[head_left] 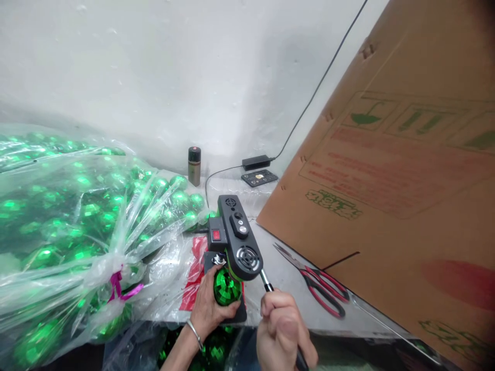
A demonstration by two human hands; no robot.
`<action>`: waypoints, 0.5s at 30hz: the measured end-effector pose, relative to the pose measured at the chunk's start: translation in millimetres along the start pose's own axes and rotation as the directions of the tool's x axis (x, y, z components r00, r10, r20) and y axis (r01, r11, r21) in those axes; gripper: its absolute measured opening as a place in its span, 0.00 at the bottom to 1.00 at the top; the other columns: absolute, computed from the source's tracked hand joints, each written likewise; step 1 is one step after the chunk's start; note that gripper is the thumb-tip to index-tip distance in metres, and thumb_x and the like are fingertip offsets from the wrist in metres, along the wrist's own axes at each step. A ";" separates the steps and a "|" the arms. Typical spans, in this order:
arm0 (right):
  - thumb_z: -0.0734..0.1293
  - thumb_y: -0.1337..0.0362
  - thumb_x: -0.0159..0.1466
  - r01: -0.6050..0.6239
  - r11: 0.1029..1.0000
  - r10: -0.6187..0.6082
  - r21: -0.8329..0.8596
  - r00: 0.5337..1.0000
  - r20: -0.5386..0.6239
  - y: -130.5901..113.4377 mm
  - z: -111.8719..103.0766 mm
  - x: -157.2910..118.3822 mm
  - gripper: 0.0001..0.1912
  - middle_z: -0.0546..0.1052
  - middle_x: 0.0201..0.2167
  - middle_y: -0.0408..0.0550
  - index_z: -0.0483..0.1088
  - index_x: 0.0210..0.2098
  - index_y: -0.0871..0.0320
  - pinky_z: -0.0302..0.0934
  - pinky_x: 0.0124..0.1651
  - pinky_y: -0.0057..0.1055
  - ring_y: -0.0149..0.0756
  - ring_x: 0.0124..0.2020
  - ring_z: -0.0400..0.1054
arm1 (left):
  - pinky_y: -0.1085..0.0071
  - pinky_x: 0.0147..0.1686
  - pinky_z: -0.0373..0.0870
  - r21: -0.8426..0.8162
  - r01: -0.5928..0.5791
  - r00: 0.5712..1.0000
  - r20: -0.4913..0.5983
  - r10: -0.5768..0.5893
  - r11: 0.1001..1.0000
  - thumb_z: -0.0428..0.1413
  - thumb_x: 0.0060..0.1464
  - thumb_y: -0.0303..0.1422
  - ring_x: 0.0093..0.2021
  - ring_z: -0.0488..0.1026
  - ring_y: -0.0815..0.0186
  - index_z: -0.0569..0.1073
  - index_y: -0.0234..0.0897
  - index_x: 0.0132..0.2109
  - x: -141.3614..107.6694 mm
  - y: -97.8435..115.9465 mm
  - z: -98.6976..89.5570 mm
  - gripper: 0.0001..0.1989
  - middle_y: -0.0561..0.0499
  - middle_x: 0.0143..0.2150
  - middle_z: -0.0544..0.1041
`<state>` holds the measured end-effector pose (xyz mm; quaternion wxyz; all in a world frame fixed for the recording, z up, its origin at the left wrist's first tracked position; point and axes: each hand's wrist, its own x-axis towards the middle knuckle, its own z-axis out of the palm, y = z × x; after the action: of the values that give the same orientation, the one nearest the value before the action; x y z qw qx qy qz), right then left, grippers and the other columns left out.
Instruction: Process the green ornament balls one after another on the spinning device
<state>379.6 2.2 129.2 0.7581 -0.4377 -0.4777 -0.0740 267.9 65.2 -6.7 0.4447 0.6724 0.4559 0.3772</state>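
Note:
My left hand (211,301) is wrapped around a shiny green faceted ball (227,286), holding it at the lower front of a black machine (240,239). The machine has two round vents, a red switch on a side box and a dark base. In a closed fist, my right hand (284,327) grips a handle with a metal shaft (266,281), which reaches up to the machine's near end. Whether the shaft is fixed to the machine, I cannot tell. Red sheet material (193,278) lies under and beside the base.
Clear plastic bags (77,221) full of green balls fill the left. Red-and-black scissors (317,283) lie to the right, beside a large cardboard box (386,180). Behind the machine are a spray can-like bottle (194,166), a power adapter (256,162) and a dark phone-like slab (259,178).

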 end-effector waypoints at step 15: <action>0.61 0.62 0.85 0.019 0.999 -0.013 0.050 0.993 -0.113 4.5 12.9 -3.8 0.30 0.61 0.22 0.36 0.59 0.24 0.53 0.53 0.25 0.30 0.29 0.22 0.59 | 0.36 0.72 0.80 0.037 0.024 1.000 0.014 -0.025 0.999 0.73 0.44 0.38 0.68 0.84 0.36 0.76 0.36 0.70 2.3 4.8 2.6 0.44 0.34 0.66 0.86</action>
<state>371.4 13.3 125.7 0.7941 -0.4096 -0.4393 -0.0928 272.3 65.8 -2.8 0.4403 0.6775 0.4677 0.3583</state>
